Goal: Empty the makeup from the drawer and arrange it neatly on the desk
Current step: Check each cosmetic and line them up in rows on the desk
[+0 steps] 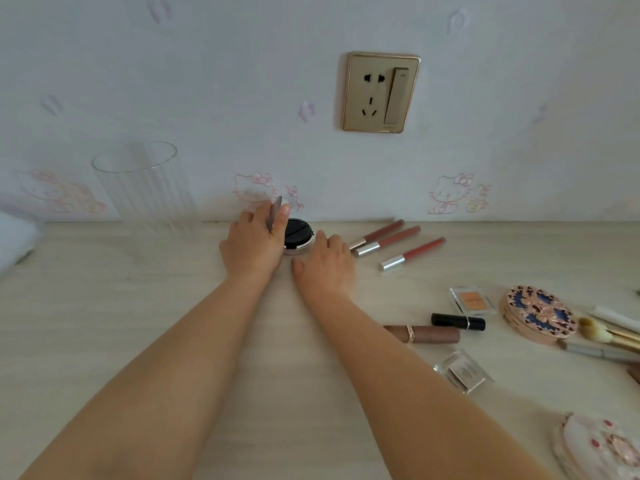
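Left hand [254,242] pinches slim silver metal tool [274,213] near desk [138,306] rear edge; right hand [325,263] flat, fingers relaxed, touching round black-lidded compact [298,235].

A pale wall [242,81] with faint cartoon-cat prints carried a gold socket plate [381,92]; below it ran a light wood-grain desk [121,323].

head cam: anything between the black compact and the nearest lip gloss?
Only the right hand. It rests on the desk between the black compact and the lip gloss; nothing else shows there in the head view.
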